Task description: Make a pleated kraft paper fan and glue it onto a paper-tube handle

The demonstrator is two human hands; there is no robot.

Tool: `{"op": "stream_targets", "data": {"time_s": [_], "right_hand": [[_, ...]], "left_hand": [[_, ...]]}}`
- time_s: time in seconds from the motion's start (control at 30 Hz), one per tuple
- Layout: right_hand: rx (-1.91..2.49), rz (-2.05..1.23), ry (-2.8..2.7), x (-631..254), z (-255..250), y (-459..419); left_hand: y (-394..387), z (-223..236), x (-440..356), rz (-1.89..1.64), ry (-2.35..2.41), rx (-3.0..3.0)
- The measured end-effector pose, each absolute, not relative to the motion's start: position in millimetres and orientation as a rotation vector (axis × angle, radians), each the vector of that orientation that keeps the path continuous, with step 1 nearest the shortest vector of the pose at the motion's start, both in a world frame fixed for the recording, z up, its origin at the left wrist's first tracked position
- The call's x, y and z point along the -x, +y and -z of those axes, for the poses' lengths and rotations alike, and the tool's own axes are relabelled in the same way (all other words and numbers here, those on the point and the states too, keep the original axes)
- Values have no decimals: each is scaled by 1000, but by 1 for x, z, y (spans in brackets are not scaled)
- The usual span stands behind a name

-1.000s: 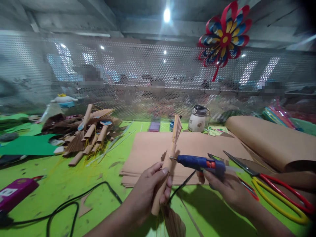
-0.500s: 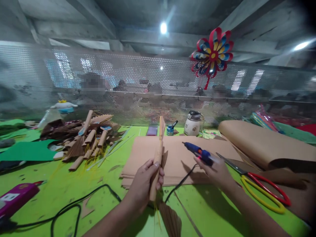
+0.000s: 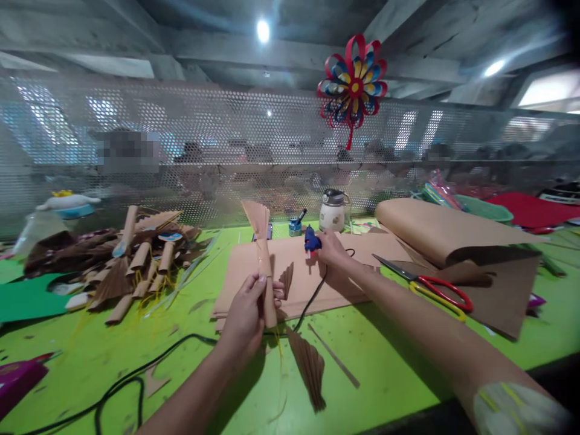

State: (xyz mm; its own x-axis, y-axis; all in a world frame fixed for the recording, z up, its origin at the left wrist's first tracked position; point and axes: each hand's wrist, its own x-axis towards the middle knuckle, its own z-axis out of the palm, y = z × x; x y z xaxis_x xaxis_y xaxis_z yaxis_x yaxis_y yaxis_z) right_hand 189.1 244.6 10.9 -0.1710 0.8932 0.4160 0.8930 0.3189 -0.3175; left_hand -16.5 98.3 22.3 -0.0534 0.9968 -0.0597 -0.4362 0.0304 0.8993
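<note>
The left hand (image 3: 249,311) was clamped on the brown paper roll (image 3: 264,260), thumb on its near face and fingers round its right side. The right hand (image 3: 334,246) was closed about the blue glue gun (image 3: 312,240), though its fingers were partly hidden. The two hands were well apart.

The roll looked light and fairly stiff along its length, with dry paper that would hardly slip, but thin enough to dent under a hard squeeze. The pleated fan (image 3: 257,219) at its top seemed the fragile part, so the lower tube, where the thumb lay, was the better hold.

The roll stood tilted up from the left hand, its far end over the paper stack (image 3: 226,290), left of the right hand and gun. Whether the gun touched the stack could not be told.
</note>
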Motion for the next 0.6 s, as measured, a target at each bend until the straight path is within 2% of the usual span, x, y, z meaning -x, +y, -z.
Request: {"op": "stream_targets", "data": {"time_s": [0.37, 0.6], "right_hand": [[1437, 124, -2178, -191, -14, 222], [870, -14, -2620, -142, -11, 181]], "left_hand": [[102, -15, 20, -1386, 977, -729], [103, -14, 20, -1440, 1023, -746]]}}
